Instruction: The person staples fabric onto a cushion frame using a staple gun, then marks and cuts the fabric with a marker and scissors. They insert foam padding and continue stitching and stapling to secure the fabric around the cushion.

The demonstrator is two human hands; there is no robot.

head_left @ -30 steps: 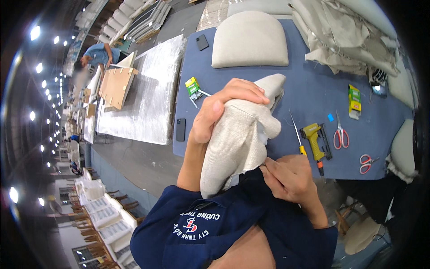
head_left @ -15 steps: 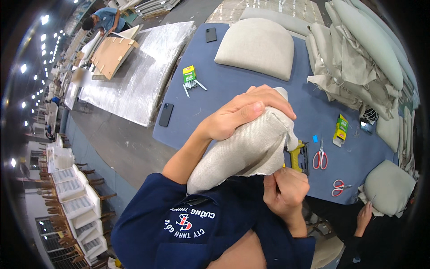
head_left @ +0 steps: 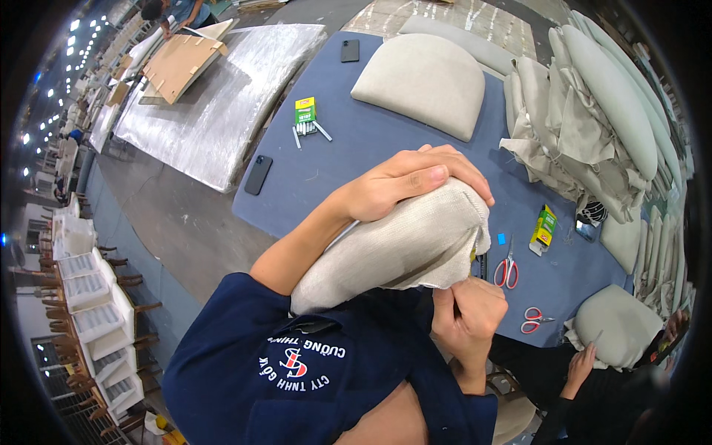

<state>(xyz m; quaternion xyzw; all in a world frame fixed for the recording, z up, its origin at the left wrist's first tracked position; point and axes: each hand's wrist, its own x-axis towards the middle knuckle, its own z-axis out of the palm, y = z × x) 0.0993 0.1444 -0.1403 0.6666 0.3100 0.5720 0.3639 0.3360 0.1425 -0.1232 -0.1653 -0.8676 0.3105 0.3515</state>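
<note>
A beige fabric-covered cushion (head_left: 386, 245) is held on edge against my chest, tilted up toward the right. My left hand (head_left: 408, 182) wraps over its upper end, thumb on the near face and fingers curling over the top. Below that end, my right hand (head_left: 471, 311) pinches the loose fabric edge and pulls it down. The cloth is gathered into folds at the corner between my hands. Behind the cushion, a staple gun shows only as a sliver of yellow and black. The cushion's far side is hidden.
The blue table (head_left: 326, 193) bears a finished cushion (head_left: 423, 81), red-handled scissors (head_left: 507, 271), smaller scissors (head_left: 535, 320), staple boxes (head_left: 305, 111) and a phone (head_left: 258, 174). Covers and cushions (head_left: 571, 119) are piled at right. A co-worker's hand (head_left: 581, 367) touches another cushion (head_left: 618, 324).
My view has shifted, moving the table's things left in the picture. The cushion now hides most of the staple gun. My hands keep their grip, and the cushion lies slightly flatter.
</note>
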